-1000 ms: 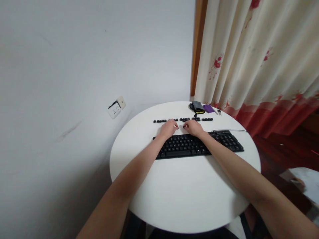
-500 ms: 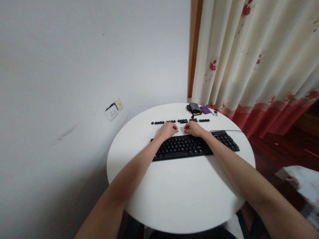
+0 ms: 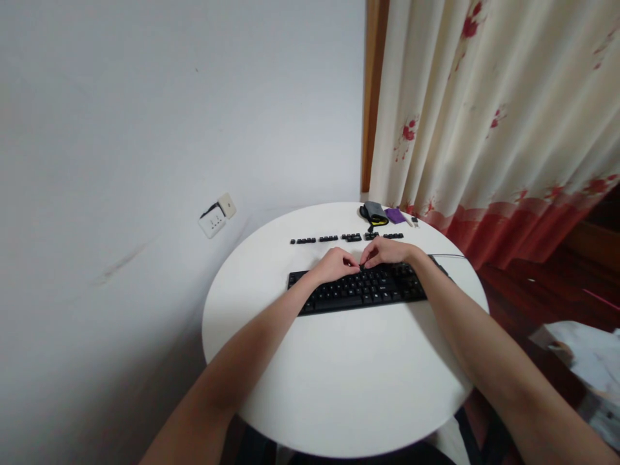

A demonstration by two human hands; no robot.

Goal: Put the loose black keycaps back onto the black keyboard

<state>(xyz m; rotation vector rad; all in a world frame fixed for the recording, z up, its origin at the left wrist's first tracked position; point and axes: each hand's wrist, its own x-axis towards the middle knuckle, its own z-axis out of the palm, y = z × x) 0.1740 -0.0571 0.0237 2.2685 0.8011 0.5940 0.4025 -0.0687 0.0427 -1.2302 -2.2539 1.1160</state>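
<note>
a room in a home, by its flowered curtain [image 3: 484,116], wall socket [image 3: 212,222] and dark wooden floor [image 3: 527,290].

A long black keyboard [image 3: 339,301] lies flat on the round white worktop [image 3: 349,368]; loose black keycaps [image 3: 328,239] form a gapped row nearer the far edge

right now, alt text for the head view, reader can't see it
A person's left hand and right hand, fingertips close together, are at the far edge of a black keyboard on a round white table. Farther back lies a row of black keycaps; a patterned curtain hangs behind.
</note>
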